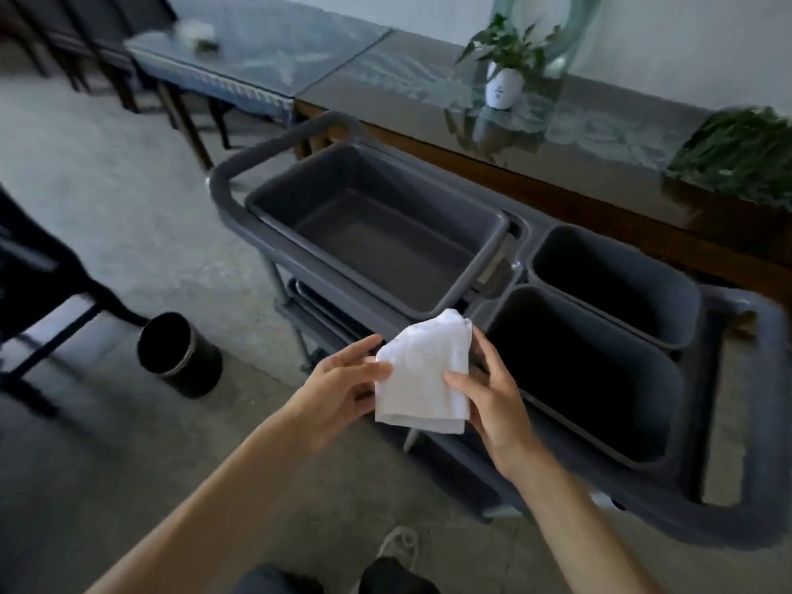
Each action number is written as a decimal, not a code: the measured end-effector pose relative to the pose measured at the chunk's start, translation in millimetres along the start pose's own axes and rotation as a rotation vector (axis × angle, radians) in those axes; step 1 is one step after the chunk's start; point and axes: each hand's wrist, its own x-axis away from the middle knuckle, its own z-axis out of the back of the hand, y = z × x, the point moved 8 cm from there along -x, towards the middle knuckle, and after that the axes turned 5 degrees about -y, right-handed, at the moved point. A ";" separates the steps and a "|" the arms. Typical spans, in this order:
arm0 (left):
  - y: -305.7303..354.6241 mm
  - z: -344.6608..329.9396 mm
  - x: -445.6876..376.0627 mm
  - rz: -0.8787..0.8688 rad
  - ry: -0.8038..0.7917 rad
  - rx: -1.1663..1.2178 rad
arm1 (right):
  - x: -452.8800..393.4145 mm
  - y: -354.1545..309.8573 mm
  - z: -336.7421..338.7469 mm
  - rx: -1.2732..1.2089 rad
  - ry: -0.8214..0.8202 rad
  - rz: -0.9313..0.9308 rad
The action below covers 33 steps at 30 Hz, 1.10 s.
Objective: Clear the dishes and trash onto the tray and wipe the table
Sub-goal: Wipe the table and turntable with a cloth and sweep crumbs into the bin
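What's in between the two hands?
A folded white cloth, in the head view. The left hand and right hand each hold a side, above the grey cart.

Both forearms bare to the bottom frame edge, no sleeves in view. Left hand [338, 390] and right hand [493, 405]: no gloves, rings, watch or bands visible. Lower edge shows dark trousers [385, 578] on both legs. One shoe [398, 546] visible, light grey/white sneaker type, blurred so laces and markings can't be made out.
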 end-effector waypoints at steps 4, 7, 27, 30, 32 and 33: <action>6.9 58.2 59.2 -0.096 0.055 0.039 | -7.5 10.2 -79.2 0.078 -0.198 -0.053; -3.1 108.6 109.9 -0.143 0.165 0.124 | -3.5 27.0 -139.5 0.123 -0.289 -0.086; -214.4 291.6 548.5 -0.622 1.131 0.734 | 241.8 194.6 -502.9 0.571 -1.138 -0.229; -249.4 303.2 599.6 -0.699 1.246 0.829 | 289.2 214.8 -551.6 0.640 -1.295 -0.245; -274.9 310.8 628.4 -0.734 1.320 0.901 | 318.6 230.4 -581.2 0.683 -1.373 -0.264; -287.1 314.7 641.3 -0.748 1.349 0.941 | 331.9 239.9 -595.6 0.702 -1.405 -0.274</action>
